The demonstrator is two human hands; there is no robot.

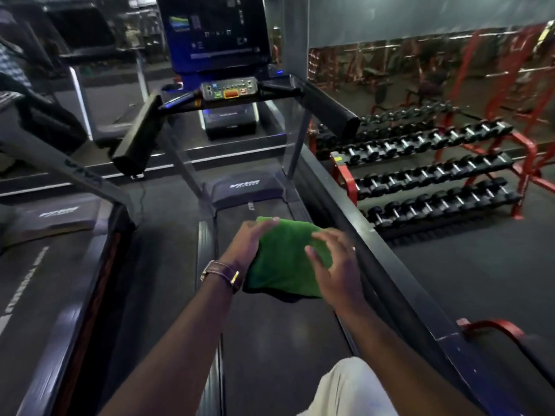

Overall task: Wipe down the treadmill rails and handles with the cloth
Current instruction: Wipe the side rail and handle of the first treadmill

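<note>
A folded green cloth (283, 262) is held in front of me above the treadmill belt (279, 331). My left hand (247, 241), with a watch on its wrist, grips the cloth's left edge, fingers over its top corner. My right hand (333, 259) lies against the cloth's right side with fingers spread and bent over it. The treadmill's left handle (138, 139) and right handle (327, 106) are black padded bars reaching toward me from the console (229, 90). The right side rail (390, 265) runs along the belt.
A screen (214, 31) stands above the console. A second treadmill (45, 265) lies to the left. At the right stands a red rack of dumbbells (429, 172), with red gym frames (495, 70) behind. My light trouser leg (351, 388) shows at the bottom.
</note>
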